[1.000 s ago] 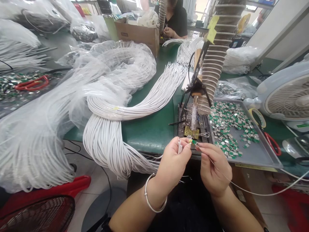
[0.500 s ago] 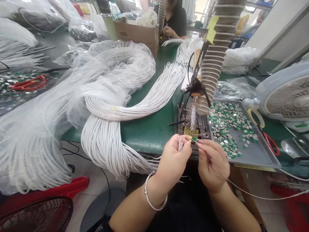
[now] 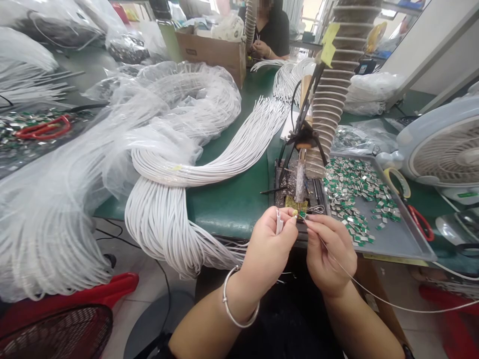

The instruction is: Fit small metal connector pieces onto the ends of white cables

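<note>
My left hand (image 3: 267, 249) is closed around the end of a white cable (image 3: 279, 223) that sticks up from my fist. Its fingertips also pinch a small green circuit board (image 3: 301, 214). My right hand (image 3: 329, 249) is closed in a pinch on a thin silvery wire (image 3: 374, 296) that trails off to the right. The wire's tip meets the small board. Both hands hover at the near table edge, just under the tip of a soldering iron (image 3: 300, 182) held in a stand. A silver bangle (image 3: 230, 309) circles my left wrist.
A large bundle of white cables (image 3: 194, 164) drapes over the green table (image 3: 232, 199). A grey tray (image 3: 392, 234) holds several small green boards. Red scissors (image 3: 421, 222) and a tape roll lie by a white fan (image 3: 441, 149). A corrugated hose (image 3: 333, 85) rises behind. Another person sits at the far end.
Both hands have risen slightly toward the soldering iron tip. The grips on the cable, board and wire are unchanged.
</note>
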`<state>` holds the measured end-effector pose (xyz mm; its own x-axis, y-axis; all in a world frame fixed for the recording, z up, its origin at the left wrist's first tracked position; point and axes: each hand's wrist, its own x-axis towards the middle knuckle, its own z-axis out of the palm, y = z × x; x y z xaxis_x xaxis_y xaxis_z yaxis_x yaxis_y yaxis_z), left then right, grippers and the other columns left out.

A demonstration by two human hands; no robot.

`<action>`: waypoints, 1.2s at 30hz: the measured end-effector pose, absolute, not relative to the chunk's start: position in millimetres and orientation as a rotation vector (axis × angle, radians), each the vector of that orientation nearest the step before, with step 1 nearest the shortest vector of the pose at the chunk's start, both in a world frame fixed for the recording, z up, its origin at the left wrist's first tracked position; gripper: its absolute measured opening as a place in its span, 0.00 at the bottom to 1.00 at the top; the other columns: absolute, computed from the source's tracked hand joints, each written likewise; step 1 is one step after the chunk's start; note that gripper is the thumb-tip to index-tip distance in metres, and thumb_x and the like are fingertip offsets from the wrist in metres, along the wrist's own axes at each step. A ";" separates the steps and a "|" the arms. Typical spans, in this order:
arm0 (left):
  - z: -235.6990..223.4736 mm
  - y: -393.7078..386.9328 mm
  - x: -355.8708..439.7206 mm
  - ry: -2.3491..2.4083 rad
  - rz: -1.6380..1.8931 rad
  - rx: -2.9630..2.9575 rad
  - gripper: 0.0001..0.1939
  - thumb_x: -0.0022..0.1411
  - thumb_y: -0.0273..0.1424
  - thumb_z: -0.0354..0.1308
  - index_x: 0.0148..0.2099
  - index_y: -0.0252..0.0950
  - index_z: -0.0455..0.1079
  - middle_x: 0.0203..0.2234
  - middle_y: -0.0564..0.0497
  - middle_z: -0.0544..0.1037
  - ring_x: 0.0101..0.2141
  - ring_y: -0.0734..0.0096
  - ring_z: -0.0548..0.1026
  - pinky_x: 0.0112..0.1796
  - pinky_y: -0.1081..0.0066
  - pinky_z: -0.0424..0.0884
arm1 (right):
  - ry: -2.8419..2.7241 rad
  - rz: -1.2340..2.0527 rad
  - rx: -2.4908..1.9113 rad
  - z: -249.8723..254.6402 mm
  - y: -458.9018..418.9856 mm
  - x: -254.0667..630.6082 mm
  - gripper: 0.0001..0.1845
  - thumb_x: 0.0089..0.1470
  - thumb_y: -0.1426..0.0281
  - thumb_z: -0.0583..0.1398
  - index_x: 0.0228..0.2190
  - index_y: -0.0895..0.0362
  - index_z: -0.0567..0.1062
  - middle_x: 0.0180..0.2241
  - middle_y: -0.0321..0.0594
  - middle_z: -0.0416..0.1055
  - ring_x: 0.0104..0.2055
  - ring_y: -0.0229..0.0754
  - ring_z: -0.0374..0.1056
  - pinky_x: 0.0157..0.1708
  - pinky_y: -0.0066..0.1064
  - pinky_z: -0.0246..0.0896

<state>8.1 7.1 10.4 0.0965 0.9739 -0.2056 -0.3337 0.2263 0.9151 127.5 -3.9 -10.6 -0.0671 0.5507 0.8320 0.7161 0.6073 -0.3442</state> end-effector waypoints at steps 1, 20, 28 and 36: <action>10.3 6.9 8.0 1.006 1.150 0.821 0.08 0.58 0.29 0.55 0.28 0.36 0.61 0.33 0.55 0.70 0.27 0.79 0.63 0.31 0.75 0.61 | -1.737 -0.190 -1.043 -10.6 -4.0 127.4 0.15 0.54 0.80 0.57 0.42 0.54 0.73 0.36 0.43 0.73 0.38 0.43 0.72 0.36 0.37 0.72; 1.1 6.6 4.6 1.033 1.112 0.992 0.07 0.59 0.28 0.53 0.29 0.36 0.61 0.36 0.50 0.72 0.37 0.71 0.69 0.41 0.70 0.64 | -1.730 -0.076 -1.057 -17.2 -8.8 133.2 0.15 0.55 0.80 0.54 0.42 0.56 0.72 0.37 0.44 0.72 0.40 0.43 0.71 0.37 0.37 0.70; -2.0 7.2 -1.6 1.037 1.103 1.208 0.06 0.61 0.30 0.52 0.31 0.36 0.63 0.34 0.48 0.72 0.36 0.68 0.70 0.41 0.69 0.65 | -1.785 0.077 -1.174 -19.1 -8.1 135.7 0.11 0.56 0.79 0.55 0.39 0.56 0.70 0.33 0.40 0.70 0.34 0.38 0.69 0.33 0.31 0.68; 1.8 7.6 -7.1 1.102 0.935 1.317 0.08 0.62 0.33 0.51 0.34 0.35 0.68 0.27 0.52 0.71 0.29 0.70 0.67 0.34 0.69 0.64 | -1.721 0.012 -1.167 -21.4 -8.1 134.1 0.10 0.55 0.80 0.56 0.37 0.55 0.72 0.31 0.39 0.70 0.33 0.38 0.69 0.33 0.32 0.68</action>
<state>-7.1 7.6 1.8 0.2485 0.9654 -0.0792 0.0789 0.0613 0.9950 134.1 -8.1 -21.4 -0.0186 0.6959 0.7179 0.6854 0.5316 -0.4976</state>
